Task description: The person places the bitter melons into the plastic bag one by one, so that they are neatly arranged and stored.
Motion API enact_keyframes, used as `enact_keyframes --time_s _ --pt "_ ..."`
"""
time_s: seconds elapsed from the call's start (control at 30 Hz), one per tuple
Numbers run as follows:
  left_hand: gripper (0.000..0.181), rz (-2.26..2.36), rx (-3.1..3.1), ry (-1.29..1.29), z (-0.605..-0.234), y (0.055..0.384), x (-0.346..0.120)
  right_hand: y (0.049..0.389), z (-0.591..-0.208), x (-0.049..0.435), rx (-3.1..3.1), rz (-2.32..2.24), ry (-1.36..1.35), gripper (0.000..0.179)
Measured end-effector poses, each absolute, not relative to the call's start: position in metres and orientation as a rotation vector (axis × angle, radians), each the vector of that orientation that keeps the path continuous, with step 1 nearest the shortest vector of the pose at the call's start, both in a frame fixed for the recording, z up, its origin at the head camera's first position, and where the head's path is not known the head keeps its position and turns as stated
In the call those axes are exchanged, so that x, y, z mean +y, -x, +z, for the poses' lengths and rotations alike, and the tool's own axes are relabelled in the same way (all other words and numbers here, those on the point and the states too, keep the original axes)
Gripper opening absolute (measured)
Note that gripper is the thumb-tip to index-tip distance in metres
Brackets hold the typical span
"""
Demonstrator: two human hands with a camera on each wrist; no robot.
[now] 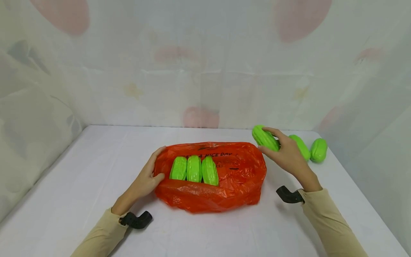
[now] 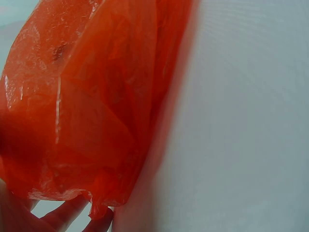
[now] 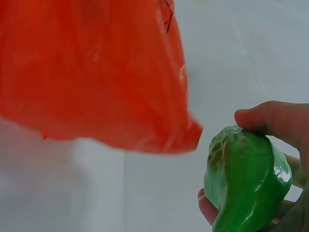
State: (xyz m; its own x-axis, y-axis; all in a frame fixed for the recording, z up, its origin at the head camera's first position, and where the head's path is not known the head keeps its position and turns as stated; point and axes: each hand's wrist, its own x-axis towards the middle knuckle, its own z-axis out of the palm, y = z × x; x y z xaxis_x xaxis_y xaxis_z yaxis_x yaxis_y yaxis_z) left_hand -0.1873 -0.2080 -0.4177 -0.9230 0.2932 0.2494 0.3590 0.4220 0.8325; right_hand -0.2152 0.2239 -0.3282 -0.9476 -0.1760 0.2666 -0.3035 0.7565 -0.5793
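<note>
A red plastic bag [image 1: 244, 171] with black print lies with its mouth spread wide at the table's middle. Three glossy green ridged fruits [image 1: 194, 169] sit side by side in its left half. My left hand [image 1: 148, 180] holds the bag's left rim, thumb on the near side; in the left wrist view its fingers [image 2: 67, 212] show under the red plastic. Just past the bag's right end, my right hand [image 1: 284, 151] grips another green ridged fruit [image 1: 265, 138]. The right wrist view shows this fruit [image 3: 246, 179] between thumb and fingers, beside the bag [image 3: 96, 72].
Two more green ridged fruits, one [image 1: 300, 147] partly behind my right hand and one [image 1: 319, 150] farther right, rest by the table's right edge. A white-covered table [image 1: 80, 185] bears everything. Pale patterned sheets [image 1: 199, 85] stand behind it and on both sides.
</note>
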Motion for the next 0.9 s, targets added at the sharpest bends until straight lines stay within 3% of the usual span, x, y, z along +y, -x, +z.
enact_keyframes --time_s 0.9 --pt "0.083 -1.556 -2.581 0.601 -0.416 0.186 -0.207 0.204 -0.328 0.18 -2.713 1.08 -0.557 0.057"
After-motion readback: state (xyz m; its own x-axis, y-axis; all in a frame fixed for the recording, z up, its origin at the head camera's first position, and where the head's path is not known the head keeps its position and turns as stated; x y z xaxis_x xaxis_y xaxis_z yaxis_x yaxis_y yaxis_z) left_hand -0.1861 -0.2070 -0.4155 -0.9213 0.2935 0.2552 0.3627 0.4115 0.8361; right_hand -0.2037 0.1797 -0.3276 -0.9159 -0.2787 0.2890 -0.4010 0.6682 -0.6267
